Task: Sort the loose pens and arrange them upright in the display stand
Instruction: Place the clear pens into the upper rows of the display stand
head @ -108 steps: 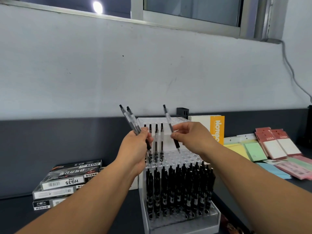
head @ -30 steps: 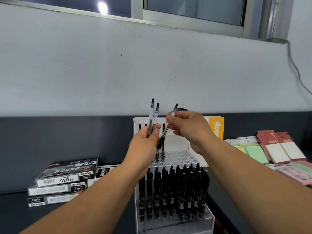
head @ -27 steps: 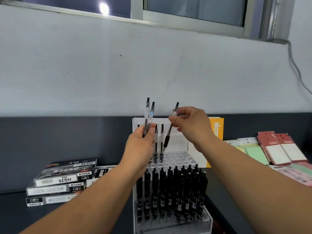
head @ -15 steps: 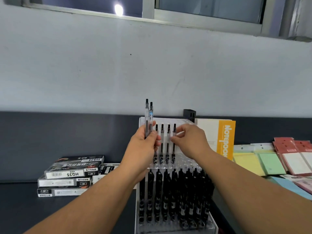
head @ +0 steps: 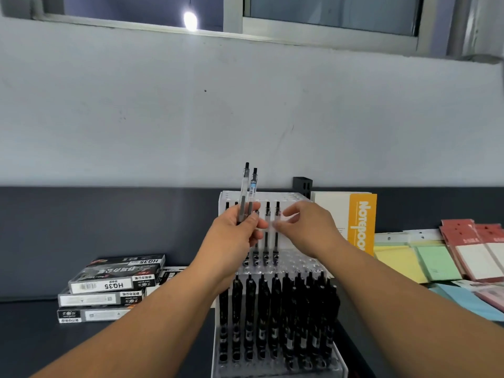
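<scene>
Since 1 s ago, R hand (head: 305,230) has seated its pen (head: 276,241) in display stand (head: 289,199) upper row; fingers blurred, can't tell if still pinching. L hand (head: 231,238) grips 2 spare pens (head: 246,192) upright, prob. staged for quick handoff.

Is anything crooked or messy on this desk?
Only the pen boxes at the left: they are piled unevenly, each turned a little differently. The black pens in the display stand stand upright in rows, and the left hand holds two loose pens upright.
</scene>
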Action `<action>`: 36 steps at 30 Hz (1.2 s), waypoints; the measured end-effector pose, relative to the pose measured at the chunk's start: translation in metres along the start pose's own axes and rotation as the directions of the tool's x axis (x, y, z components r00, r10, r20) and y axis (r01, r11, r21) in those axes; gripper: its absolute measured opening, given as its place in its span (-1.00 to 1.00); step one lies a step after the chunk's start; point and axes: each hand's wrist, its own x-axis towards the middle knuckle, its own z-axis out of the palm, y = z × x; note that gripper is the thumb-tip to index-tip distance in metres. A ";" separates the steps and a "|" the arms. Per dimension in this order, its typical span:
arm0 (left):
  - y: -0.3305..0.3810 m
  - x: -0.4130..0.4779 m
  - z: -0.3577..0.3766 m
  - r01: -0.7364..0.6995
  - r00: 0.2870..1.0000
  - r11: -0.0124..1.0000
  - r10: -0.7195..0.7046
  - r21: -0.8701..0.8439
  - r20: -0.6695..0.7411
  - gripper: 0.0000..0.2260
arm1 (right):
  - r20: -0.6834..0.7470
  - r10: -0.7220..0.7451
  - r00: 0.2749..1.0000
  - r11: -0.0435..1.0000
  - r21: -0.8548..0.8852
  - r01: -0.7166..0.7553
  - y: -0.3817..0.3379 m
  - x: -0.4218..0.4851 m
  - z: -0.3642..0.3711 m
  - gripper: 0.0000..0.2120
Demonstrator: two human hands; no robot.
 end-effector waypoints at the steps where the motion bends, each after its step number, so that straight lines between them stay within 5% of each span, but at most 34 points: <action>1: 0.000 0.001 0.002 0.000 1.000 1.000 -0.001 0.024 0.013 -0.83 | -0.045 -0.007 0.999 0.999 0.038 0.009 -0.001 -0.001 -0.005 -0.76; 3: 0.001 0.001 0.008 0.002 0.999 0.998 -0.005 0.069 0.043 -0.83 | -0.088 0.015 0.996 0.960 0.280 0.010 -0.004 -0.004 -0.015 -0.75; 6: 0.003 0.001 0.021 0.005 0.992 0.996 -0.017 0.092 0.125 -0.84 | 0.104 0.050 0.993 0.766 0.635 -0.105 -0.012 -0.010 -0.030 -0.72; 12: 0.007 0.000 0.033 0.025 0.993 0.991 -0.040 0.134 0.107 -0.87 | 0.161 0.055 0.985 0.663 0.732 -0.157 -0.001 -0.004 -0.038 -0.81; 20: 0.008 -0.003 0.026 0.044 0.998 0.979 -0.036 0.201 -0.044 -0.82 | -0.210 0.002 0.978 0.911 0.403 0.085 0.008 0.006 -0.030 -0.84; 27: 0.010 -0.009 0.020 0.050 0.999 0.956 -0.043 0.290 -0.033 -0.84 | -0.071 -0.031 0.997 0.994 0.101 0.038 0.014 0.011 -0.012 -0.80; 36: 0.006 -0.008 0.017 0.068 0.998 0.939 -0.060 0.337 -0.035 -0.81 | -0.050 -0.028 0.998 0.998 -0.054 0.025 0.012 0.010 -0.001 -0.70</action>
